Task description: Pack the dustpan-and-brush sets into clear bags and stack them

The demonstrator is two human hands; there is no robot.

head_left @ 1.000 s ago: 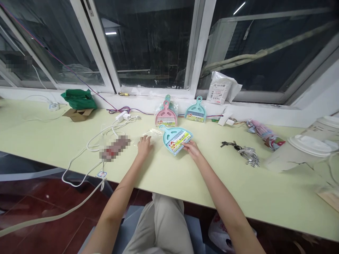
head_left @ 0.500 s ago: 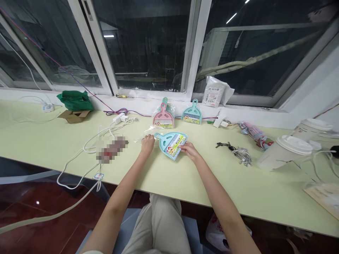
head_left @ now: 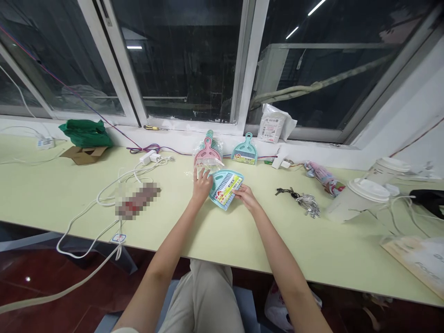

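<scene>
My right hand [head_left: 245, 196] grips the lower right edge of a light-blue dustpan and brush set [head_left: 224, 188], thumb on its yellow label. The set is held tilted just over the table. At its upper left is my left hand [head_left: 202, 184], fingers apart and pointing up, covering the set's handle. Behind that hand, a pink dustpan set [head_left: 208, 155] in clear wrap leans on the wall, with several green ones stacked behind it. Another blue-green set [head_left: 244, 151] leans on the wall to the right.
White cables and a blurred object [head_left: 138, 200] lie on the table [head_left: 166, 231] at left, near a green bag [head_left: 86, 133] on cardboard. On the right are keys [head_left: 307, 203], a folded umbrella [head_left: 324, 178], lidded cups [head_left: 360, 201] and a plastic packet [head_left: 419, 259].
My left hand has moved right, onto the blue set's handle, and its fingers have spread. The right hand keeps its grip on the set. The camera view has shifted slightly.
</scene>
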